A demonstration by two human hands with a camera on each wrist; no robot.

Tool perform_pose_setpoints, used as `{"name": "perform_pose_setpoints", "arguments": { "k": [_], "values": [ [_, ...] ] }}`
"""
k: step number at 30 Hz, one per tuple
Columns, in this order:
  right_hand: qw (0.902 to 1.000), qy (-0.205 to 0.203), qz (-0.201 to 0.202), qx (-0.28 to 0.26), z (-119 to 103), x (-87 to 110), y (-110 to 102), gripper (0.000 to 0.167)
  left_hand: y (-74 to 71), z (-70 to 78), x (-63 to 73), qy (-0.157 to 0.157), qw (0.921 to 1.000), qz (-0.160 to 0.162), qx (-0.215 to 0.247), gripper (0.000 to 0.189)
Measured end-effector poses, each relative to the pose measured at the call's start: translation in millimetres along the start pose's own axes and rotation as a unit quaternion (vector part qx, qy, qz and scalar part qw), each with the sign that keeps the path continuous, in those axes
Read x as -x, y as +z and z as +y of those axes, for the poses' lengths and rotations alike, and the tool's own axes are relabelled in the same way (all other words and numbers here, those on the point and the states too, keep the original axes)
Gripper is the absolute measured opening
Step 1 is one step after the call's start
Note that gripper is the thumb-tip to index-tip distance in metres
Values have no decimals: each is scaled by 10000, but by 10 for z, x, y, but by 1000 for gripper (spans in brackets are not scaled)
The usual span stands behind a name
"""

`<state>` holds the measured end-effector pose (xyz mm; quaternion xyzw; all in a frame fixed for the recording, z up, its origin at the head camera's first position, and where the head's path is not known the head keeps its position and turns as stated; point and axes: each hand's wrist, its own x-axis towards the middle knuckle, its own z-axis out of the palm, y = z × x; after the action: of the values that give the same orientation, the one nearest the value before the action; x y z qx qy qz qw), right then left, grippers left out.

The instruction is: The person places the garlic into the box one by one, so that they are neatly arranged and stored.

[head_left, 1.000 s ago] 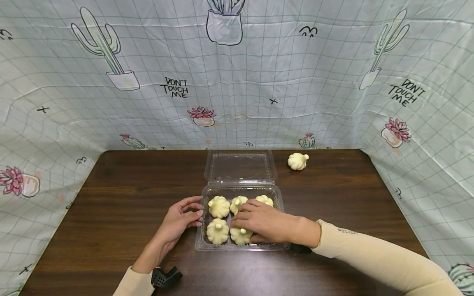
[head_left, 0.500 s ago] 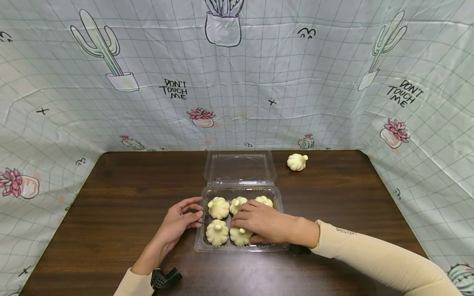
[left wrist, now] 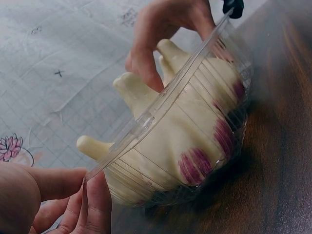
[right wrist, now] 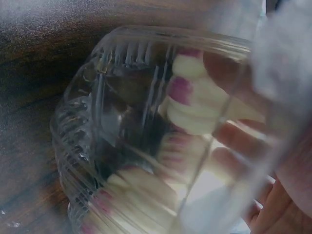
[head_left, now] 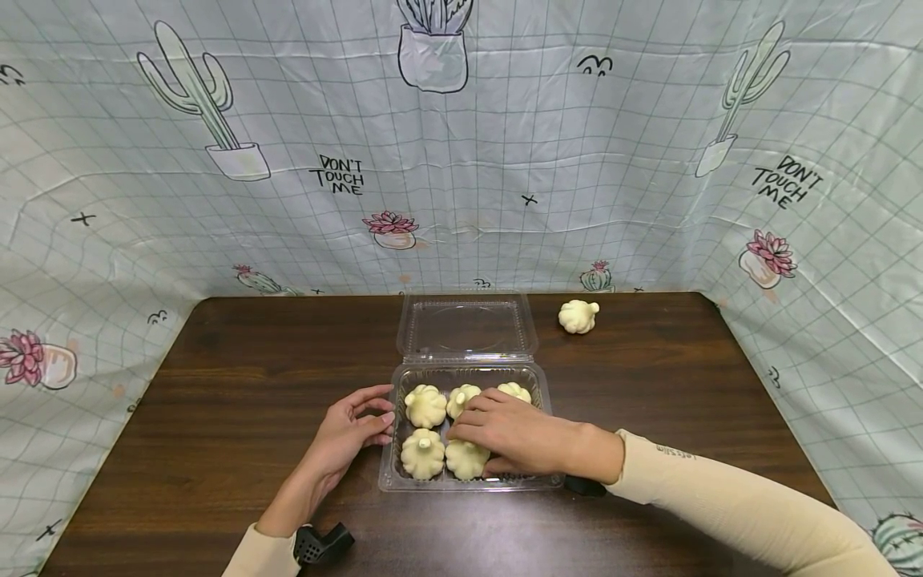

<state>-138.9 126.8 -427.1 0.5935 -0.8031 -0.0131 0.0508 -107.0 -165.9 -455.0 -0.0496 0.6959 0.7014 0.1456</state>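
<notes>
A clear plastic clamshell container (head_left: 387, 469) lies open on the table, with pale garlic bulbs in it. My left hand (head_left: 349, 425) pinches its left rim between thumb and fingers, as the left wrist view shows. Over the container, my right hand (head_left: 512, 433) grips the front middle garlic bulb (head_left: 465, 462), its stem hidden under the fingers. To the left sit a front garlic bulb (head_left: 423, 457) and a back garlic bulb (head_left: 425, 407). Behind the right hand, two more bulbs show partly. Through the wall in the right wrist view, purple patches mark the bulbs' undersides (right wrist: 180, 91).
The container's clear lid (head_left: 467, 328) is folded back toward the curtain. One loose garlic bulb (head_left: 578, 316) lies at the table's back right. A patterned curtain (head_left: 469, 160) closes off the back and sides of the dark wooden table (head_left: 238, 417).
The garlic bulb under my right hand has turned, and its stem has gone out of sight beneath the fingers. My left hand keeps its place at the rim.
</notes>
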Motion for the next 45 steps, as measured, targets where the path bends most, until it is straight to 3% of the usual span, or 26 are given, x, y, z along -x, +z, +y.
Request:
{"name": "perform_pose_setpoints", "arguments": {
  "k": [12, 22, 38, 45],
  "values": [
    [10000, 21, -44, 34, 23, 7, -42, 61, -14, -5, -5, 30, 10000, -52, 9, 51],
    [9978, 45, 137, 649, -8, -21, -37, 49, -14, -5, 1, 23, 10000, -37, 31, 50],
    [9991, -151, 58, 380, 11, 3, -80, 53, -10, 2, -2, 38, 9999, -62, 82, 50],
    [9974, -48, 247, 672, -16, -25, -36, 52, -3, 5, -1, -19, 10000, -13, 11, 50]
  ]
}}
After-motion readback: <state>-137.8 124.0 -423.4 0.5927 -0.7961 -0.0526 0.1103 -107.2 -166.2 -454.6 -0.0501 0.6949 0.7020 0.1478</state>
